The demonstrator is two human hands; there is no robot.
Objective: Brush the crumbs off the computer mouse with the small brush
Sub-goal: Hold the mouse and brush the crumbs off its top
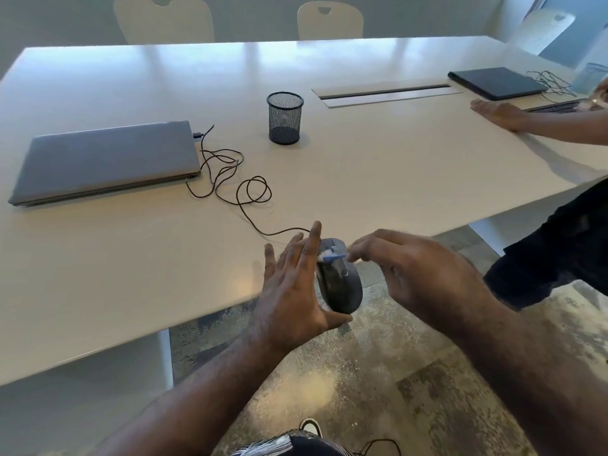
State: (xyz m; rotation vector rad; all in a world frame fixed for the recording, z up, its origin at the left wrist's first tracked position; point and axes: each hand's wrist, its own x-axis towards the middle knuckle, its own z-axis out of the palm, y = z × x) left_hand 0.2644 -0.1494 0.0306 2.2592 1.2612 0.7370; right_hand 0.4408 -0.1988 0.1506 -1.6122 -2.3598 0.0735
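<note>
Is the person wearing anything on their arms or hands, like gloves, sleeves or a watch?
No. Both forearms are bare as far as the view shows, with no sleeve, watch or bracelet. The left hand and right hand wear no gloves, and no rings are visible.

Matt plastic mouse [340,284], glossy smooth table [362,166], wire-mesh metal cup [285,118].

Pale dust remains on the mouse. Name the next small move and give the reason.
Probably drag the small blue-handled brush down the dark grey corded mouse toward its rear: its white bristles sit near the front, and a pale smear lies just behind them.
</note>
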